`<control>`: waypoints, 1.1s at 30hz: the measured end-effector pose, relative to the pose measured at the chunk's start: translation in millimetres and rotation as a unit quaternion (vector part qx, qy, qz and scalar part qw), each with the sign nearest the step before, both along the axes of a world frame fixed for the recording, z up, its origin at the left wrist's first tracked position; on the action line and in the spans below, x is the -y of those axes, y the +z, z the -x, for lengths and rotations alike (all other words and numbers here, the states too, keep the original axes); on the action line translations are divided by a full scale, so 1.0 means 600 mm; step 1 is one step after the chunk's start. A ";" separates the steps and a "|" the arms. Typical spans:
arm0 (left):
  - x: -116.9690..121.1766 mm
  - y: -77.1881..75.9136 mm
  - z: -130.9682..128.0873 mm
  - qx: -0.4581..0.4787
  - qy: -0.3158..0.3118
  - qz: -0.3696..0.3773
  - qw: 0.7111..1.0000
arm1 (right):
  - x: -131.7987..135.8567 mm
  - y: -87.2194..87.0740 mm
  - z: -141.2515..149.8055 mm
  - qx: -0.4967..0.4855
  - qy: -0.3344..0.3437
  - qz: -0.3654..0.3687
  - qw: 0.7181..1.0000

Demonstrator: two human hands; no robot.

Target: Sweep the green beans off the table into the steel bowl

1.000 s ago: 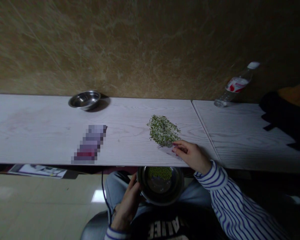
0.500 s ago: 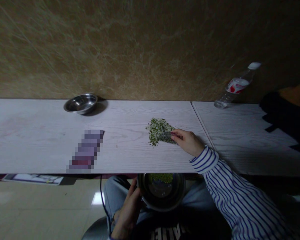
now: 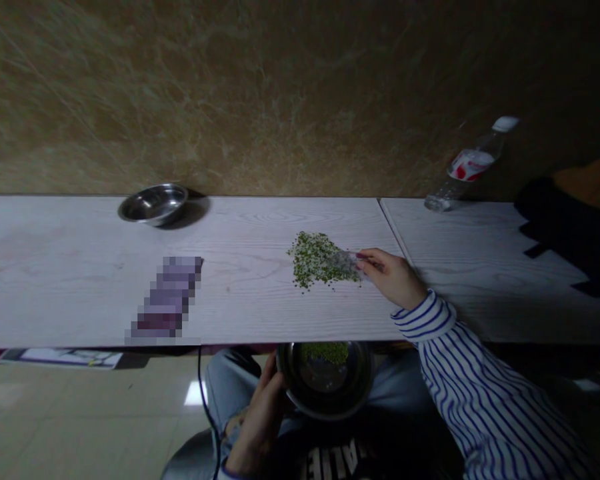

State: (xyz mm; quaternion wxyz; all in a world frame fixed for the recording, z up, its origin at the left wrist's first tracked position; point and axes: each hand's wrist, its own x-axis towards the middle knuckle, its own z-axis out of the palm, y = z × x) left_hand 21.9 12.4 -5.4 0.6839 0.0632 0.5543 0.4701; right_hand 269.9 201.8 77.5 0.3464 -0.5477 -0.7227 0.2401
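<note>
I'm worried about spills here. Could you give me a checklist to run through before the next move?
1. Left-hand grip on the nearer steel bowl: ok, holding its side.
2. Small green beans inside that bowl: ok, gathered toward its far side.
3. Right-hand grip on the clear plastic piece: ok, pinched between thumb and fingers.
4. Loose beans on the table in a tight pile: not ok, spread in a scattered patch.
5. Bowl's far rim touching the table: cannot tell, the table edge hides it.
6. Plastic bottle capped and apart from the loose beans: ok.
</note>
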 end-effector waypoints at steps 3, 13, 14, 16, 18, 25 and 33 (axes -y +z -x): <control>0.001 0.003 -0.001 0.004 0.005 -0.008 1.000 | -0.001 -0.002 -0.003 0.026 -0.012 -0.012 1.000; 0.002 0.012 0.000 0.000 0.018 -0.003 1.000 | 0.024 0.023 0.017 0.062 0.002 0.011 0.998; 0.002 0.012 -0.001 0.001 0.017 -0.006 1.000 | 0.027 0.024 0.017 0.059 0.008 0.014 0.998; 0.001 0.011 -0.002 0.004 0.017 -0.013 1.000 | 0.031 0.024 0.016 0.054 0.011 0.015 0.998; 0.002 0.011 -0.003 0.011 0.015 -0.020 1.000 | 0.034 0.024 0.012 0.050 0.006 0.010 0.999; 0.001 0.017 -0.004 -0.001 -0.004 -0.007 1.000 | 0.042 0.022 0.009 0.061 0.001 0.021 0.998; 0.000 0.027 -0.013 -0.009 -0.006 -0.010 1.000 | 0.068 0.028 0.015 0.050 0.050 0.030 0.997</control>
